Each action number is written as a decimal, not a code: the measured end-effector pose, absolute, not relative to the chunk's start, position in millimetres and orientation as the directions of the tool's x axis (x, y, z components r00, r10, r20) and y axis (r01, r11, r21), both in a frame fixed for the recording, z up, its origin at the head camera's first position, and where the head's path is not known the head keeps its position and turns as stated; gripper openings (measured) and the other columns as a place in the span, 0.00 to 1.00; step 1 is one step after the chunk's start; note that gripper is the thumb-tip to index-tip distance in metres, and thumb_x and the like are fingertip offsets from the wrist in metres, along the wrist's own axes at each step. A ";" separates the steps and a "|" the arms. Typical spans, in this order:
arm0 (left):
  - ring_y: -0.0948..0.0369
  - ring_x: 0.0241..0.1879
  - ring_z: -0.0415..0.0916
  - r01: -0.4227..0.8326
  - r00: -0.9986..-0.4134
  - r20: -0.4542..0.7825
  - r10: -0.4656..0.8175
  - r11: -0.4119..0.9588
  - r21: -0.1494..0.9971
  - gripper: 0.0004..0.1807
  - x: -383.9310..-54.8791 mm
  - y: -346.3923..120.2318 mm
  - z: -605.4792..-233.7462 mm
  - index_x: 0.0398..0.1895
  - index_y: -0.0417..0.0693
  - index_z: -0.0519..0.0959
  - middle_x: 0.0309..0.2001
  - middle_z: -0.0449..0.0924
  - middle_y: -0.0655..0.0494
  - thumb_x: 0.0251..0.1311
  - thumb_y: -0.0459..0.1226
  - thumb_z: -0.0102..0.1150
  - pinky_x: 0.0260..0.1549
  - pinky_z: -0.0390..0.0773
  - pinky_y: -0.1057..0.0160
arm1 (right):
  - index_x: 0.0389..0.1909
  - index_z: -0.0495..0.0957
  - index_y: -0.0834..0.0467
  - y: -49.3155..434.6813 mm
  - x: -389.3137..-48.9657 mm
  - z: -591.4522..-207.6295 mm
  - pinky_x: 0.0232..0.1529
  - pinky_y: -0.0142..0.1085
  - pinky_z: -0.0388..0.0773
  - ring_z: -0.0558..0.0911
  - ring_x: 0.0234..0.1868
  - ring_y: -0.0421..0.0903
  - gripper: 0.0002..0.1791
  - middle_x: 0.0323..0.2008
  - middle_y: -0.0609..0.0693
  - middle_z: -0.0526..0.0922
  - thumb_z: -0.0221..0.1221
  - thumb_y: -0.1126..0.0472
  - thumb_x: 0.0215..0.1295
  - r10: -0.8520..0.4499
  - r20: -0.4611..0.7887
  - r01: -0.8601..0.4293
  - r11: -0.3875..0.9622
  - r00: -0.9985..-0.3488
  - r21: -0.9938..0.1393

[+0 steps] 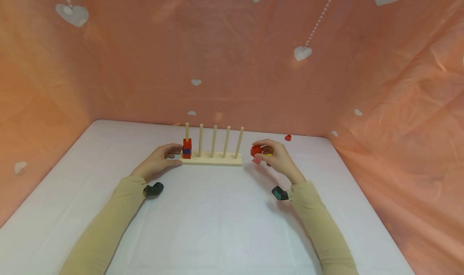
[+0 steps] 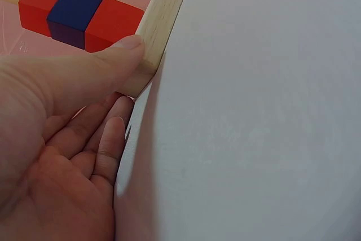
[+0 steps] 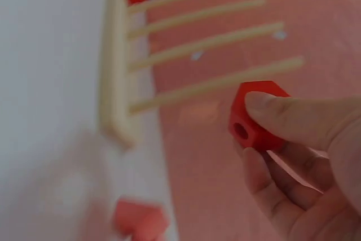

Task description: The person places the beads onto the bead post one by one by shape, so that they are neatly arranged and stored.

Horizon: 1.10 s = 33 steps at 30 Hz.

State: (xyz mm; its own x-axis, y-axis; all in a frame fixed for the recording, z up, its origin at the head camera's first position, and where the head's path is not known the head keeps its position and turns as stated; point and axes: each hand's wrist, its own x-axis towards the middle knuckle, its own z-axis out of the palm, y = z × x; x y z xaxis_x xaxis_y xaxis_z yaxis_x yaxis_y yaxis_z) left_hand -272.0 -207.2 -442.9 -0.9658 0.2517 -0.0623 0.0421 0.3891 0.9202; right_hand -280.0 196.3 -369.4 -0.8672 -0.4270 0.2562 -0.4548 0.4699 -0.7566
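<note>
A wooden peg stand (image 1: 212, 161) has several upright pegs. On its leftmost peg sit a lower red block (image 2: 115, 23), a blue block (image 2: 74, 16) and an upper red block (image 2: 42, 5). My left hand (image 1: 159, 159) grips the left end of the base, its thumb on the base's edge and its curled fingers partly hidden beyond that end. To the right of the stand, my right hand (image 1: 277, 156) pinches a red faceted bead (image 3: 248, 122) between thumb and fingers. The bead is held in the air, apart from the pegs, and a hole shows in it.
Beneath the right hand lie a pinkish-red piece (image 1: 256, 161) and a yellow piece (image 1: 269, 156), partly hidden. Farther back on the white table (image 1: 217, 218) rests a small red piece (image 1: 288, 137). A pink cloth (image 1: 224, 65) with white hearts hangs behind the table.
</note>
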 end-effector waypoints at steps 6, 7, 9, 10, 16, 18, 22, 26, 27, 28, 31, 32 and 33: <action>0.47 0.60 0.63 0.056 -0.964 -0.051 0.262 0.384 0.922 0.35 -272.1 -210.7 -442.6 0.67 0.44 0.64 0.64 0.66 0.44 0.57 0.38 0.66 0.61 0.62 0.46 | 0.54 0.75 0.68 160.8 -260.8 -323.5 0.51 0.39 0.77 0.80 0.48 0.55 0.21 0.50 0.61 0.78 0.64 0.71 0.58 -0.407 0.317 -0.464 0.340 -0.857 -0.818; 0.47 0.61 0.63 0.057 -0.963 -0.049 0.264 0.383 0.922 0.35 -272.3 -211.3 -442.4 0.67 0.44 0.64 0.64 0.66 0.44 0.58 0.38 0.66 0.61 0.63 0.46 | 0.54 0.75 0.69 155.3 -259.3 -318.6 0.51 0.38 0.77 0.80 0.48 0.56 0.21 0.50 0.61 0.78 0.64 0.72 0.58 -0.408 0.342 -0.482 0.316 -0.847 -0.817; 0.46 0.61 0.63 0.061 -0.964 -0.045 0.264 0.382 0.922 0.35 -272.6 -212.0 -442.0 0.67 0.43 0.64 0.64 0.66 0.44 0.58 0.38 0.66 0.61 0.63 0.46 | 0.54 0.75 0.70 144.5 -258.1 -311.8 0.51 0.37 0.77 0.79 0.48 0.57 0.21 0.50 0.62 0.78 0.63 0.73 0.58 -0.415 0.388 -0.517 0.265 -0.823 -0.814; 0.46 0.61 0.63 0.061 -0.963 -0.045 0.264 0.382 0.922 0.35 -272.6 -212.2 -442.0 0.67 0.43 0.63 0.64 0.66 0.44 0.58 0.38 0.66 0.61 0.63 0.46 | 0.53 0.75 0.70 139.3 -257.9 -309.2 0.51 0.37 0.77 0.79 0.48 0.57 0.21 0.50 0.62 0.78 0.63 0.74 0.57 -0.417 0.404 -0.529 0.244 -0.814 -0.813; 0.46 0.61 0.63 0.054 -0.963 -0.053 0.265 0.380 0.923 0.36 -270.4 -213.2 -444.2 0.67 0.43 0.63 0.64 0.66 0.43 0.57 0.38 0.66 0.61 0.63 0.46 | 0.50 0.74 0.72 109.8 -259.5 -300.2 0.50 0.39 0.77 0.80 0.48 0.58 0.18 0.47 0.63 0.78 0.62 0.77 0.57 -0.438 0.438 -0.546 0.154 -0.785 -0.824; 0.46 0.60 0.63 0.045 -0.963 -0.061 0.263 0.380 0.924 0.35 -270.0 -213.5 -445.2 0.67 0.43 0.64 0.64 0.66 0.43 0.57 0.38 0.66 0.61 0.63 0.46 | 0.49 0.74 0.73 100.8 -261.8 -299.0 0.50 0.41 0.77 0.79 0.47 0.59 0.18 0.46 0.64 0.78 0.62 0.77 0.57 -0.452 0.443 -0.550 0.134 -0.774 -0.824; 0.46 0.59 0.63 0.066 -0.962 -0.046 0.270 0.390 0.918 0.35 -271.6 -212.2 -445.5 0.67 0.43 0.64 0.64 0.67 0.43 0.57 0.38 0.66 0.61 0.63 0.46 | 0.49 0.74 0.73 85.0 -269.6 -299.3 0.49 0.43 0.78 0.80 0.46 0.59 0.18 0.46 0.64 0.78 0.62 0.77 0.57 -0.468 0.459 -0.568 0.116 -0.755 -0.815; 0.46 0.59 0.63 0.076 -0.963 -0.036 0.267 0.397 0.914 0.35 -273.2 -210.3 -444.7 0.66 0.43 0.64 0.63 0.67 0.43 0.57 0.38 0.67 0.61 0.62 0.46 | 0.51 0.75 0.71 69.5 -284.9 -309.1 0.50 0.41 0.77 0.79 0.47 0.57 0.19 0.48 0.63 0.78 0.62 0.76 0.58 -0.470 0.458 -0.557 0.091 -0.755 -0.825; 0.46 0.59 0.63 0.071 -0.963 -0.040 0.265 0.398 0.915 0.35 -273.3 -210.2 -444.6 0.67 0.43 0.64 0.63 0.67 0.43 0.57 0.39 0.67 0.61 0.63 0.46 | 0.52 0.75 0.70 65.4 -288.8 -312.4 0.50 0.40 0.77 0.79 0.47 0.56 0.19 0.48 0.62 0.78 0.62 0.75 0.58 -0.468 0.455 -0.554 0.090 -0.757 -0.828; 0.46 0.58 0.63 0.067 -0.964 -0.043 0.262 0.397 0.915 0.35 -273.4 -210.1 -444.6 0.66 0.44 0.64 0.63 0.67 0.43 0.56 0.39 0.67 0.60 0.63 0.46 | 0.52 0.75 0.69 61.5 -292.2 -315.9 0.50 0.39 0.77 0.79 0.48 0.55 0.19 0.48 0.62 0.78 0.62 0.74 0.58 -0.464 0.453 -0.550 0.092 -0.761 -0.830; 0.47 0.59 0.63 0.049 -0.965 -0.060 0.255 0.399 0.916 0.36 -273.0 -210.0 -443.8 0.67 0.45 0.64 0.63 0.67 0.44 0.56 0.39 0.68 0.60 0.63 0.46 | 0.52 0.76 0.66 50.5 -294.9 -320.1 0.49 0.36 0.77 0.80 0.47 0.51 0.19 0.47 0.59 0.79 0.64 0.72 0.58 -0.444 0.465 -0.563 0.113 -0.766 -0.819; 0.47 0.59 0.63 0.050 -0.965 -0.059 0.255 0.402 0.914 0.36 -273.2 -210.1 -443.4 0.67 0.45 0.64 0.63 0.67 0.44 0.56 0.39 0.68 0.60 0.63 0.46 | 0.52 0.77 0.65 47.4 -295.6 -321.5 0.49 0.35 0.77 0.80 0.47 0.49 0.19 0.47 0.58 0.80 0.64 0.71 0.58 -0.436 0.476 -0.575 0.125 -0.764 -0.809; 0.47 0.59 0.63 0.053 -0.965 -0.057 0.254 0.407 0.912 0.35 -273.5 -210.3 -443.1 0.67 0.45 0.64 0.63 0.67 0.44 0.56 0.39 0.67 0.60 0.63 0.46 | 0.51 0.77 0.65 44.4 -296.7 -322.8 0.48 0.35 0.77 0.80 0.46 0.48 0.19 0.46 0.57 0.80 0.64 0.71 0.58 -0.430 0.490 -0.591 0.137 -0.758 -0.795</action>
